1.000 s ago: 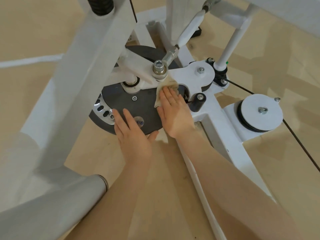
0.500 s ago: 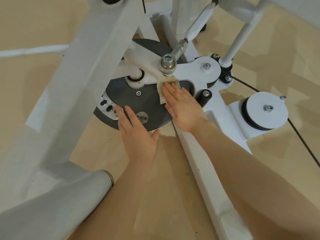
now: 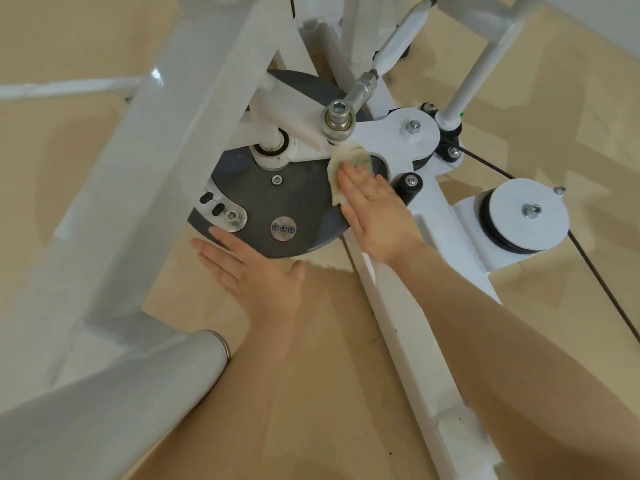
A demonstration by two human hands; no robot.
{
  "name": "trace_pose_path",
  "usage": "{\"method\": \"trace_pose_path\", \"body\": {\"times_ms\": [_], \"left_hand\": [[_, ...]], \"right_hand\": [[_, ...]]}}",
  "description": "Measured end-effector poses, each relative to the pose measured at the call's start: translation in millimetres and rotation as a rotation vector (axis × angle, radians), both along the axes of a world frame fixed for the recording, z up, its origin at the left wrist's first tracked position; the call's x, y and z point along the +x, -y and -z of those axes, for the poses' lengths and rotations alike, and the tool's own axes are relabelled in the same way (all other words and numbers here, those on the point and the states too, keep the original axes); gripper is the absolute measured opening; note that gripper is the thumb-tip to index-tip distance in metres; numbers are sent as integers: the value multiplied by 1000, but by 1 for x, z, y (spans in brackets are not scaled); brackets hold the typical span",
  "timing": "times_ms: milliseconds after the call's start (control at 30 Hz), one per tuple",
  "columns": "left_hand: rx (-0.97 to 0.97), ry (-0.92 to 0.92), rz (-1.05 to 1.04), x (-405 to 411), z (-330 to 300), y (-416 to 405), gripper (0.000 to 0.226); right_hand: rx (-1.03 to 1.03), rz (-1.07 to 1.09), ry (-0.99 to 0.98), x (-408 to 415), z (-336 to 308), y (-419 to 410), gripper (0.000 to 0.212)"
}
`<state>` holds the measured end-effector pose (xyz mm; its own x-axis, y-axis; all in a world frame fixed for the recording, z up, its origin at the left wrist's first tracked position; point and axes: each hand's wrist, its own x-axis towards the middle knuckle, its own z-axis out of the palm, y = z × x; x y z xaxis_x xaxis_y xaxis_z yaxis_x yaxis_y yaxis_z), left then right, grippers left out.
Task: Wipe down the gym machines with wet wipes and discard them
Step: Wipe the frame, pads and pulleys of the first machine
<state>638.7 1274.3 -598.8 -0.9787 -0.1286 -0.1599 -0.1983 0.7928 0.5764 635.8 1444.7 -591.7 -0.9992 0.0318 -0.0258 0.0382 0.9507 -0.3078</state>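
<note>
Steel first: the white-painted tube frame of the gym machine (image 3: 194, 140) fills the floor in front of the person, heavy and rigid, nothing a wiping hand will budge. Within it sits the dark grey round cam plate (image 3: 277, 202), flat, smooth and likely slick once damp, with bolt heads and a steel rod-end joint (image 3: 338, 121) that could snag cloth. The white cable pulley (image 3: 526, 213) stands well apart to the right.

The right hand (image 3: 375, 216) lies flat, fingers straight, pressing the crumpled cream wet wipe (image 3: 346, 161) against the plate's far edge just below the joint. That wipe is light, limp and soft; I judge it best held under a spread palm or pinched by a bunched fold, since it will tear on the bolts.

The left hand (image 3: 252, 268) is spread flat and holds nothing, fingertips at the plate's near rim.

Against a second ago, the left hand has slid back off the plate face toward its rim, while the right has pushed the wipe slightly further up.
</note>
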Motion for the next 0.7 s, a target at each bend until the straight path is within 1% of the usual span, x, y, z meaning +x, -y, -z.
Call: {"method": "trace_pose_path", "body": {"times_ms": [33,67,100,167,233,267,333,367,433,467,533,633,700], "left_hand": [[60,38,-48,-1,0,0,123],[119,71,-93,-3,2,-1,123],[166,90,-126,-3,5,-1,125],[210,86,-147,-4,10,0,128],[223,34,-115,-4,12,1,126],[224,-1,-83,-4,13,2,120],[208,-76,-31,-4,15,3,106],[200,-90,-22,-4,14,3,105],[208,-80,-20,-4,10,3,119],[207,-82,-9,-4,9,3,127],[204,-94,13,-4,6,5,131],[200,-96,23,-2,6,5,129],[192,-107,17,-2,7,5,129]], "right_hand": [[-14,74,11,-5,0,3,56],[-21,87,8,-10,0,11,53],[-39,53,-4,-15,-3,23,50],[-58,-95,-53,-25,-6,49,50],[24,-228,-24,-34,-8,69,49],[45,-263,32,-37,-6,77,50],[85,-306,80,-39,-8,85,52],[111,-337,86,-39,-7,83,53],[88,-357,92,-36,-7,68,56],[35,-314,79,-33,-7,57,57],[-47,-159,22,-25,-8,32,53],[-14,46,1,-13,-4,9,52],[-12,138,17,-14,-3,13,51]]}}
